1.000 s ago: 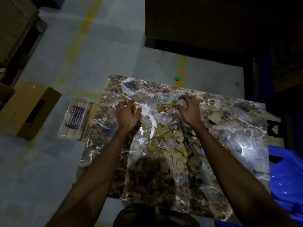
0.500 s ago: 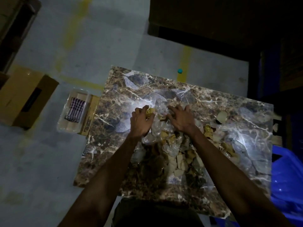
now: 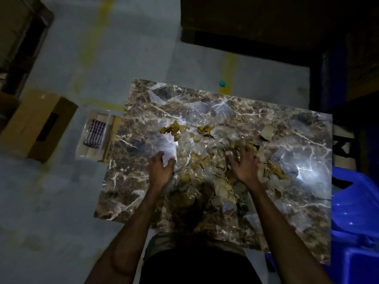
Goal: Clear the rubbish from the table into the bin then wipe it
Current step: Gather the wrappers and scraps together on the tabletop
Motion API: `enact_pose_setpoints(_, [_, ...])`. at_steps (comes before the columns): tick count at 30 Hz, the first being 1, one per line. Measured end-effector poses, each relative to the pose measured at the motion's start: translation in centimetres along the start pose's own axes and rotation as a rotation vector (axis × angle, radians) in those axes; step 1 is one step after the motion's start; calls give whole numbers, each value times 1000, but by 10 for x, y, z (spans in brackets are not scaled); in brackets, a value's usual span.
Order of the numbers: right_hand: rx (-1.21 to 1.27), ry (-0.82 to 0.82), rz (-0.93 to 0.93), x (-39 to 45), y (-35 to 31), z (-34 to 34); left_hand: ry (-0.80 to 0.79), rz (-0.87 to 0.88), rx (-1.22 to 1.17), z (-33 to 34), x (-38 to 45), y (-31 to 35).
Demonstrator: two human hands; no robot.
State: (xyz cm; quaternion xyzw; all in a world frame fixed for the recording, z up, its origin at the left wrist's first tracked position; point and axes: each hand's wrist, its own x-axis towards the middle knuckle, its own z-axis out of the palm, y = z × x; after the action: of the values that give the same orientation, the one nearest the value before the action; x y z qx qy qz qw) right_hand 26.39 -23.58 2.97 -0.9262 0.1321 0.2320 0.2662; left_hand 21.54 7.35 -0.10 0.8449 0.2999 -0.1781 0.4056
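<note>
- The table [image 3: 131, 193] has a glossy top of brown marble pattern with white veins; a bright glare sits on it to the right of the right hand [image 3: 245, 167].
- The rubbish [image 3: 202, 173], crumpled clear plastic mixed with torn brown paper scraps, lies heaped on the table between the two hands and spreads toward the person's body.
- The left hand [image 3: 161, 170] rests palm down at the left edge of the heap, fingers bent over a bit of clear plastic; whether it actually grips the plastic cannot be told.
- The right hand lies on the right side of the heap with fingers spread and slightly bent, pressing on paper and plastic; no pinch is visible.
- Beyond the hands lie two wads of crumpled brown paper [image 3: 172, 128], and farther right a single torn cardboard piece [image 3: 266, 132].
- To the right of the right hand, past the table edge, stands a blue plastic bin [image 3: 356, 226], partly cut off by the frame.
- Left of the left hand, on the grey floor [image 3: 61, 201] beside the table, lies a clear packet holding a checked cloth [image 3: 94, 134]; further left sits an open cardboard box [image 3: 37, 126].
- On the floor beyond the far table edge lies a small teal cap [image 3: 222, 83], next to a faded yellow painted line.
- The far side of the room is dark, and what stands there cannot be made out.
</note>
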Motion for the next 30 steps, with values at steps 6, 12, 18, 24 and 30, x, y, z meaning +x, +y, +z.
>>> enact_pose_setpoints(6, [10, -124, -61, -18, -12, 30, -58, 87, -58, 27, -22, 39])
enact_pose_setpoints(12, [112, 173, -201, -41, 26, 7, 175, 31, 73, 5, -53, 15])
enact_pose_setpoints(18, [104, -30, -64, -59, 54, 41, 4, -233, -45, 33, -94, -22])
enact_pose_setpoints(24, [177, -20, -222, -78, 34, 41, -22, -157, -205, 59, -98, -12])
enact_pose_setpoints(30, [152, 253, -279, -104, 75, 27, 98, -168, -93, 41, -107, -38])
